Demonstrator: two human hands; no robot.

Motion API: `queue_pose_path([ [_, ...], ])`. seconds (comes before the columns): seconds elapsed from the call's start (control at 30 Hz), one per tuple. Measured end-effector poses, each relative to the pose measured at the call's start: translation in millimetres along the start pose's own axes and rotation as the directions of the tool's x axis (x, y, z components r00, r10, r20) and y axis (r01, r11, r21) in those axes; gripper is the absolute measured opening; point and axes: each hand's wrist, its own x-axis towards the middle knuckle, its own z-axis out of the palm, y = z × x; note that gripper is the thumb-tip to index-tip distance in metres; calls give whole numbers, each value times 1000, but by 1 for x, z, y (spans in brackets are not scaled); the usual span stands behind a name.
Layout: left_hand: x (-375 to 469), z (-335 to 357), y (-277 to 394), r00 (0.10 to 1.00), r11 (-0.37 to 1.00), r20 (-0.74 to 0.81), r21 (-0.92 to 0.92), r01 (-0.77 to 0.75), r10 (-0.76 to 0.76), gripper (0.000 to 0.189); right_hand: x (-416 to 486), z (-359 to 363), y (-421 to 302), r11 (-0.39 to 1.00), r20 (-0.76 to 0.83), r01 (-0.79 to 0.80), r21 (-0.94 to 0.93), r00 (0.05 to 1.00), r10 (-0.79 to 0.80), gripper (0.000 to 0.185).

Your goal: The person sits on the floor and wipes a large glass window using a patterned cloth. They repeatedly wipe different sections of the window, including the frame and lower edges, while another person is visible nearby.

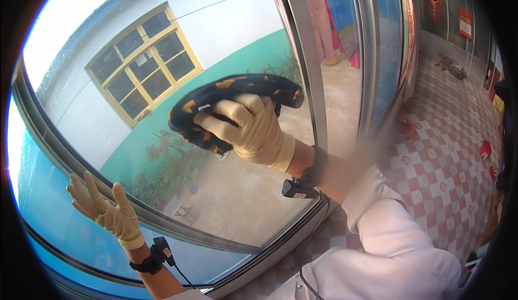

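My right hand (255, 128), in a cream rubber glove, grips a bunched black cloth (238, 83) with an orange pattern. The cloth lies against or just in front of a large window pane (251, 199); exact contact cannot be told. A small white tag shows beside my fingers. To the lower left, my left hand (107, 211) wears a matching glove and is raised, fingers apart, with nothing in it. It is nearest the metal window frame (162, 217); whether it touches is unclear. Both wrists carry black straps with small cabled devices.
Metal window uprights (301, 57) stand right of the cloth. Cables (301, 255) hang from the wrist devices. A checkered tile floor (437, 170) spreads to the right, with a red object (485, 150) on it. Beyond the glass are a yellow-framed window (145, 65) and plants (162, 178).
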Motion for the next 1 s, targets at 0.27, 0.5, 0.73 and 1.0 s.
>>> queue_pose_path([
  [0.27, -1, 1, -4, 1000, 1000, -11, 10, -6, 6, 56, -71, -29, 33, 997, 138, 9, 73, 990, -19, 55],
  [0.5, 1, 2, -3, 1000, 999, -23, 45, -8, 9, 58, 15, -2, 64, 979, -59, 156, 130, 987, -150, 53],
  [0.73, 1, -4, 0, 999, 997, 47, 80, -5, 1, 59, 206, 52, 115, 964, -244, 266, -13, 934, -261, 54],
  [1.0, 1, -10, 3, 992, 994, 126, 107, 15, -29, 67, 395, 65, 168, 947, -418, 1, 321, 898, 140, 30],
])
